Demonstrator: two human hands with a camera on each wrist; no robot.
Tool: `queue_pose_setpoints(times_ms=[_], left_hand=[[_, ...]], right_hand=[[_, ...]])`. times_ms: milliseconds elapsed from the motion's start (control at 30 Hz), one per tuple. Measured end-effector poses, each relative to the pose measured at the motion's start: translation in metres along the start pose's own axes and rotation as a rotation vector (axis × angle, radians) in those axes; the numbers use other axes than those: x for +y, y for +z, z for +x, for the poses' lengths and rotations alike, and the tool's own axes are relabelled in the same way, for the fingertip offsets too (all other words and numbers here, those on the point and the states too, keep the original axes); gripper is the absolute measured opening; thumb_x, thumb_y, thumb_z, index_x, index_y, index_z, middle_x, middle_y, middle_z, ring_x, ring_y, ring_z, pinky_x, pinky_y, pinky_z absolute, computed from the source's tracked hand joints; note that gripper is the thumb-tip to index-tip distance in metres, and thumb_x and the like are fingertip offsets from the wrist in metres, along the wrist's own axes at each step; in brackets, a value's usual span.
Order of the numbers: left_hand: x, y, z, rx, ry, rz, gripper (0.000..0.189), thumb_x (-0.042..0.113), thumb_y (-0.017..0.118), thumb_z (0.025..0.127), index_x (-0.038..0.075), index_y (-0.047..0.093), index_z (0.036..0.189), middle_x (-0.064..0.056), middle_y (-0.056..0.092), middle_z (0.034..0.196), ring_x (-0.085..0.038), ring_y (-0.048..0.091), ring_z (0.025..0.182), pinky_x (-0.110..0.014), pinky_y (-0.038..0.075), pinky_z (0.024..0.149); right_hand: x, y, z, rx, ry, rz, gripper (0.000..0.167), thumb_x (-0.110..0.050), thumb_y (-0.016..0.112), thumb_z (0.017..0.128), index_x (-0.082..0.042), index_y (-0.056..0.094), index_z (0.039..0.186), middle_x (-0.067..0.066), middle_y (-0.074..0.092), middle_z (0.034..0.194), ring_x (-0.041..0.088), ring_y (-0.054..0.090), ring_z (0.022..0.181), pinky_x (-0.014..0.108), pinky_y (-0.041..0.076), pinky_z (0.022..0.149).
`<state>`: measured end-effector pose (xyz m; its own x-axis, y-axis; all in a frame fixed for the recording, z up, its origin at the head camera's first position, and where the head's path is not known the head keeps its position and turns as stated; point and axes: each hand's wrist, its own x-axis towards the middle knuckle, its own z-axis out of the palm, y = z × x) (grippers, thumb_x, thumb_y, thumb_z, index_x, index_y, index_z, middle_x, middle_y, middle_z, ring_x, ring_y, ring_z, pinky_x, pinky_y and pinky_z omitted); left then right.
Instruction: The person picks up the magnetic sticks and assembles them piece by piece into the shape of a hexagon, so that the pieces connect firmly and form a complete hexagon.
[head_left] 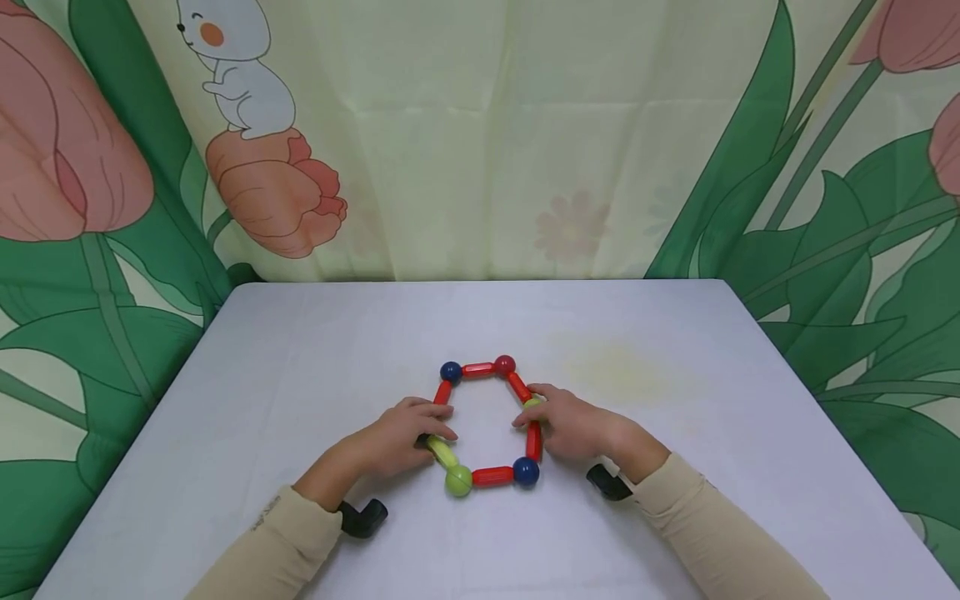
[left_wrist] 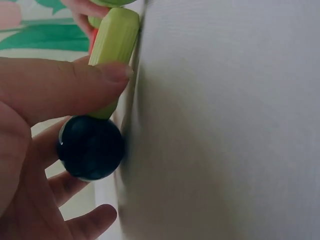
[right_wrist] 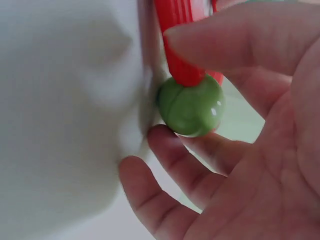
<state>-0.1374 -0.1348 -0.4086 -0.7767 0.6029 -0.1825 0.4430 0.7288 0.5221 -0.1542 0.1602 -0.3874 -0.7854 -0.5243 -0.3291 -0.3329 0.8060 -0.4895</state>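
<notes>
A ring of magnetic rods and balls lies on the table. My left hand [head_left: 408, 437] grips its left side; the thumb presses on a yellow-green rod [left_wrist: 119, 37], beside a dark blue ball [left_wrist: 91, 148]. On the right side, my right hand [head_left: 577, 425] holds a red rod [right_wrist: 175, 17] under the thumb, with fingers behind the green ball [right_wrist: 192, 106] at its end. Along the far side, a red rod [head_left: 478, 369] joins a blue ball [head_left: 451, 372] to a red ball [head_left: 505, 365]. Nearest me, another red rod [head_left: 492, 477] links a green ball [head_left: 458, 480] and a blue ball [head_left: 526, 472].
The white-covered table [head_left: 337, 333] has its far edge against a curtain [head_left: 465, 167] printed with flowers and an animal. Black wrist cameras show below both hands, one at the left wrist [head_left: 364, 518] and one at the right wrist [head_left: 608, 482].
</notes>
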Motion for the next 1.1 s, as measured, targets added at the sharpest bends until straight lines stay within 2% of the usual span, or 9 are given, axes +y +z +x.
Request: queue_pose_setpoints(times_ms=[233,500,700,900,1100], left_hand=[[0.0034,0.0034,0.0027,0.028,-0.008,0.048,0.021,0.012,0.079,0.086,0.022,0.077,0.104,-0.005,0.054,0.141,-0.035,0.039,0.134,-0.05,0.048,0.098],[0.0071,-0.0028,0.0013,0.01,-0.017,0.03,0.018,0.009,0.078,0.087,0.021,0.076,0.102,-0.006,0.055,0.14,-0.035,0.04,0.133,-0.05,0.047,0.099],[0.0079,-0.0037,0.0026,0.002,-0.019,0.039,0.018,0.01,0.078,0.087,0.02,0.076,0.103,-0.006,0.056,0.14,-0.035,0.04,0.133,-0.05,0.046,0.1],[0.009,-0.0025,0.0051,0.023,-0.037,0.038,0.021,0.009,0.078,0.087,0.02,0.076,0.105,-0.005,0.057,0.139,-0.034,0.041,0.133,-0.049,0.046,0.1],[0.0055,-0.0049,0.0077,0.048,-0.023,-0.018,0.028,0.003,0.073,0.089,0.017,0.074,0.113,-0.007,0.054,0.143,-0.035,0.041,0.134,-0.047,0.048,0.099]], right_hand=[[0.0007,0.0053,-0.0002,0.044,-0.033,-0.036,0.039,0.009,0.061,0.087,-0.023,0.076,0.103,0.021,0.036,0.151,0.041,0.036,0.137,0.051,0.046,0.101],[0.0004,0.0028,0.0016,0.056,-0.042,-0.055,0.031,0.004,0.068,0.087,-0.026,0.072,0.095,0.023,0.04,0.147,0.041,0.039,0.134,0.052,0.047,0.1],[0.0016,0.0018,0.0017,0.041,-0.026,-0.039,0.028,0.0,0.071,0.088,-0.026,0.071,0.097,0.021,0.04,0.148,0.04,0.039,0.135,0.052,0.047,0.099],[0.0055,0.0032,0.0019,0.046,-0.011,-0.001,0.028,-0.001,0.073,0.087,-0.026,0.072,0.1,0.022,0.038,0.149,0.04,0.038,0.136,0.051,0.049,0.098],[0.009,-0.0011,-0.0015,0.033,-0.014,0.0,0.035,-0.002,0.071,0.088,-0.021,0.073,0.118,0.021,0.036,0.151,0.04,0.037,0.136,0.051,0.049,0.097]])
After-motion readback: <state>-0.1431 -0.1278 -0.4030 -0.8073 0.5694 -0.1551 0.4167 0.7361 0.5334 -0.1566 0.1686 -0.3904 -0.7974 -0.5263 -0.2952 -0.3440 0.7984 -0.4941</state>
